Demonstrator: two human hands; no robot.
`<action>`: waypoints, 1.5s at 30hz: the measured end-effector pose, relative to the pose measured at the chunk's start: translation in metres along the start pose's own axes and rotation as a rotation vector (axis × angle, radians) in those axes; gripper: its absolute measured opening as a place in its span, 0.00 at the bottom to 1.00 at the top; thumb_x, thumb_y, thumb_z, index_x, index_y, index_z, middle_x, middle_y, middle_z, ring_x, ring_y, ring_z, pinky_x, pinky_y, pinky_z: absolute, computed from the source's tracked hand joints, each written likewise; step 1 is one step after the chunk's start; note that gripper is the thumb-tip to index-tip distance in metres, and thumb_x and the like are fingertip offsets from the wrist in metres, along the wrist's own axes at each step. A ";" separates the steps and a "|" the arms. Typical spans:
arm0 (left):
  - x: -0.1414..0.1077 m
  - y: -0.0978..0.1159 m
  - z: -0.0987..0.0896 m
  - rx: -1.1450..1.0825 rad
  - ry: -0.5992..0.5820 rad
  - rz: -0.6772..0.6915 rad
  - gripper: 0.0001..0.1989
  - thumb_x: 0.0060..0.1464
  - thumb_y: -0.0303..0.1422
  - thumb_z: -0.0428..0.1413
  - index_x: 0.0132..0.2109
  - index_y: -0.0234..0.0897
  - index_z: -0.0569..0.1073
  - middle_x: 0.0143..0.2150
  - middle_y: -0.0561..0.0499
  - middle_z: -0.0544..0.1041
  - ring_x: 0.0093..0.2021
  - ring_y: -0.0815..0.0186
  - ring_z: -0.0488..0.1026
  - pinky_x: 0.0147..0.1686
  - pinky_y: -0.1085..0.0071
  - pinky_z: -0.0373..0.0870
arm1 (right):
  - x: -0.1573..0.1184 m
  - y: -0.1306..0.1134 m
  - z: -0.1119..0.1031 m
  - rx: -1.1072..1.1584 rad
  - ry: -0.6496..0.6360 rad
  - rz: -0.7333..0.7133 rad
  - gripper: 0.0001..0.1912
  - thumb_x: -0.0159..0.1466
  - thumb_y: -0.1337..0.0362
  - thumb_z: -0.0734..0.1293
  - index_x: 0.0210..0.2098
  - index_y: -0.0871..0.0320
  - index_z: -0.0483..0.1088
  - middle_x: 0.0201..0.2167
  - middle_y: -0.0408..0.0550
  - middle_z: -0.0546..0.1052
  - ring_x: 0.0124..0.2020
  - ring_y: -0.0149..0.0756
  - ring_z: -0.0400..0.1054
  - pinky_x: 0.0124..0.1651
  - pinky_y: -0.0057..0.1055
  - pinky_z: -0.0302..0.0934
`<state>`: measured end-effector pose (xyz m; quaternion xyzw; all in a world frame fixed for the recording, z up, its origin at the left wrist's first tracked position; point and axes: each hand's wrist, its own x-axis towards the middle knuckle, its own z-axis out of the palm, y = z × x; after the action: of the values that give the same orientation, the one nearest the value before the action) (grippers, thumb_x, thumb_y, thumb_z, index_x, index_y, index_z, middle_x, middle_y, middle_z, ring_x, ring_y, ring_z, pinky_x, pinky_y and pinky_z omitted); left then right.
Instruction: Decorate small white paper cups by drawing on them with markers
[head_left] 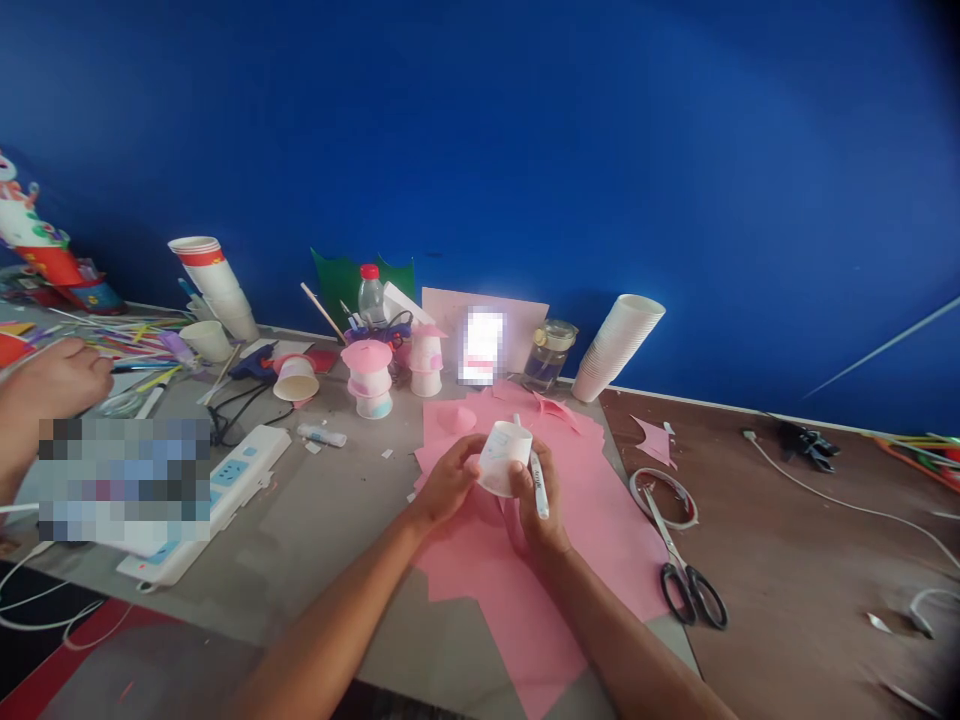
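Both my hands hold a white paper cup [504, 462] with faint blue marks on its side, above sheets of pink paper [600, 520]. My left hand [451, 482] grips the cup's left side. My right hand [546, 505] has its thumb on the cup's right side and also keeps a white marker [538, 485] between its fingers. Behind the cup, a small pink paper cone [457, 418] lies on the paper. Two cups with pink paper roofs, a nearer one [369, 378] and a farther one [427, 360], stand to the left.
Scissors [686, 570] and a tape roll [666, 498] lie at right. A leaning cup stack [619, 348], a glass jar [550, 353] and a lit phone [482, 345] stand along the blue wall. At left are a power strip [247, 460] and another person's hand [67, 375].
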<state>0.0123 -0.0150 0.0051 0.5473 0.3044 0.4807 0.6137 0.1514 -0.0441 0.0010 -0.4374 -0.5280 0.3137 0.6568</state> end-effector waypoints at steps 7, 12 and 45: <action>-0.007 0.010 0.011 0.140 -0.146 -0.057 0.41 0.41 0.46 0.66 0.60 0.39 0.62 0.53 0.42 0.70 0.50 0.53 0.68 0.45 0.62 0.66 | 0.002 0.005 -0.003 0.003 -0.087 0.061 0.21 0.64 0.51 0.62 0.51 0.56 0.64 0.40 0.50 0.73 0.37 0.39 0.69 0.37 0.35 0.66; -0.005 0.008 0.008 0.198 -0.070 -0.030 0.31 0.48 0.43 0.62 0.56 0.38 0.65 0.49 0.44 0.72 0.46 0.56 0.68 0.43 0.63 0.67 | 0.005 0.008 -0.003 -0.010 -0.077 -0.038 0.22 0.65 0.52 0.61 0.54 0.55 0.61 0.45 0.53 0.73 0.45 0.43 0.69 0.45 0.41 0.65; -0.001 0.017 0.005 0.232 0.024 -0.064 0.21 0.48 0.41 0.62 0.46 0.37 0.69 0.42 0.47 0.75 0.44 0.57 0.71 0.43 0.65 0.66 | -0.008 -0.018 -0.005 -0.004 -0.073 -0.155 0.13 0.69 0.54 0.55 0.47 0.54 0.61 0.27 0.42 0.69 0.30 0.34 0.67 0.38 0.36 0.66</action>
<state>0.0116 -0.0191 0.0222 0.5989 0.3829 0.4289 0.5575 0.1530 -0.0596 0.0141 -0.3848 -0.5844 0.2767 0.6587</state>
